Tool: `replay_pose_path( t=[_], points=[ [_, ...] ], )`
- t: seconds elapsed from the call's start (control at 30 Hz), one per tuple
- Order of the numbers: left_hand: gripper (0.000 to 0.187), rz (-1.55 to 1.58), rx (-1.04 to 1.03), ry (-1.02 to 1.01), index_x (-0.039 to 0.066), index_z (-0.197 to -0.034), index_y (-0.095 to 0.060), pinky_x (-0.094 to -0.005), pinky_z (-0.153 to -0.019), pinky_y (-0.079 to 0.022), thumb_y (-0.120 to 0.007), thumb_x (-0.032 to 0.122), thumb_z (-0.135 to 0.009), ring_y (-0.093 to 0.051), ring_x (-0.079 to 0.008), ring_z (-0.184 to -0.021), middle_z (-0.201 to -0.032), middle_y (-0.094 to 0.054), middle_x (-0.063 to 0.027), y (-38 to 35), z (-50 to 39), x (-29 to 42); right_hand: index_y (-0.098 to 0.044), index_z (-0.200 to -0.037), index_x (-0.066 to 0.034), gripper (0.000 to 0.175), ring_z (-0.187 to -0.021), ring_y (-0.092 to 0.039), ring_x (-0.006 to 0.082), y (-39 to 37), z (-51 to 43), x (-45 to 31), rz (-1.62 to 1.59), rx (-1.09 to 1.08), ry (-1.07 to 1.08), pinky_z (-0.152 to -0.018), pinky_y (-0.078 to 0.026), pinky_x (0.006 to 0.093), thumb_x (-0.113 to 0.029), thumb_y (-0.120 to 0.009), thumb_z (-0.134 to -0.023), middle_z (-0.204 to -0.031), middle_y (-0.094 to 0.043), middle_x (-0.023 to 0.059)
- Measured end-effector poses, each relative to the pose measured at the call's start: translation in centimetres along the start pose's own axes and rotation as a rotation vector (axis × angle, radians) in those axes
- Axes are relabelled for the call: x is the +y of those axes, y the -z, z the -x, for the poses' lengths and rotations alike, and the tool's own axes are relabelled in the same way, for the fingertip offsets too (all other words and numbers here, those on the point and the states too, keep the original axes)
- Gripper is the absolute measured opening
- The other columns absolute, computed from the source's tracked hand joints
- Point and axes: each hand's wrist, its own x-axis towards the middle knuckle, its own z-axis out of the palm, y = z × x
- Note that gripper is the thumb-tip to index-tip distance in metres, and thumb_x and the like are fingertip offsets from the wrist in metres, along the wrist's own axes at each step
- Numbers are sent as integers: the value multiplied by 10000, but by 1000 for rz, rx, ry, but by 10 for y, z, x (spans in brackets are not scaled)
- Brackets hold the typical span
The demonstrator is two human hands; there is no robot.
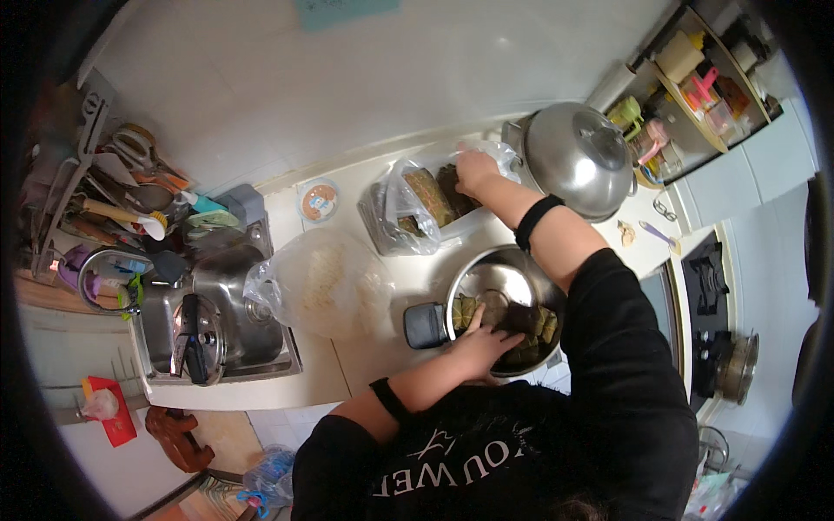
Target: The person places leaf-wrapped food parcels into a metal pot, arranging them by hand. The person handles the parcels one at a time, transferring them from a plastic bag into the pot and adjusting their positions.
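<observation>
My left hand (481,345) reaches over the near rim of a steel pressure cooker pot (449,306), fingers spread on or just above leaf-wrapped parcels (546,323) tied with string. The pot's bare bottom shows in the middle. My right hand (475,172) is at the far end of a clear plastic bag (417,225), beside a dark wrapped bundle (449,185); its fingertips are partly hidden, so a grip cannot be told. A greenish-brown wrapped bundle (430,195) lies in the same bag, left of the dark one.
Left of the pot, a large plastic bag (326,283) with pale contents reaches the edge of a steel sink (296,355), where a pressure cooker lid (205,338) lies. A domed steel pot (576,156) stands back right. A round patterned coaster (318,200) lies by the wall.
</observation>
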Motion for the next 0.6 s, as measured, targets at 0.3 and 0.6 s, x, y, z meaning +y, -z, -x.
replay_pose_path(
  t=[0.3, 0.6],
  points=[
    [1102, 14, -46, -2, 153, -1503, -281, -642, -1138, 12, -781, 591, -624, -514, -325, -1214, -1281, -558, -133, 13, 1, 2, -478, -1237, -21, 659, -1011, -592, 370, 56, 143, 21, -213, 364, 296, -879, -506, 415, -195, -781, -678, -1188, -475, 194],
    [1093, -7, -11, -39, 168, -1508, -263, -641, -1135, -11, -792, 551, -631, -528, -327, -1201, -1289, -560, -127, 8, 1, -1, -437, -1145, 8, 584, -912, -600, 430, 14, 274, 59, -518, 237, 46, -790, -514, 444, -240, -752, -720, -1055, -517, 235]
  ],
)
